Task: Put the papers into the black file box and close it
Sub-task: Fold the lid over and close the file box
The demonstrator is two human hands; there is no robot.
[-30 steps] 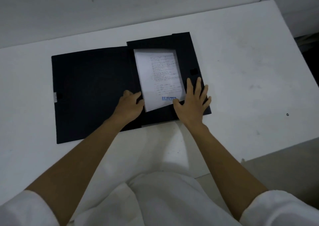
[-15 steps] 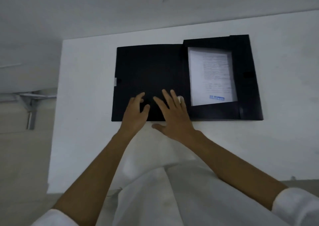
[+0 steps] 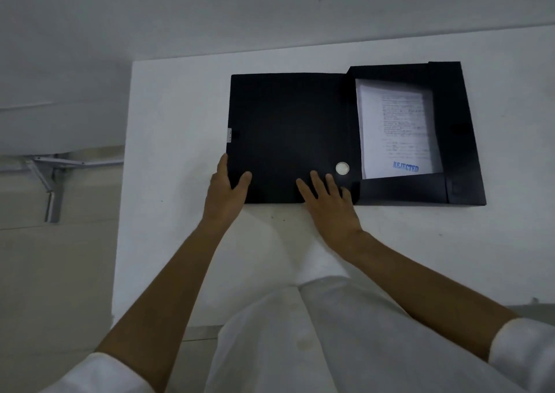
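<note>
the left hand has slid away from the right hand to the lower left corner of the lid, pinching its edge with the thumb on top. the right hand lies flat on the lid, fingers straight. the black file box sits open on the white table, upper right, papers inside its tray.

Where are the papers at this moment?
In the head view, the papers lie right of centre, inside the open black file box, just right of its flat-lying lid.
</note>
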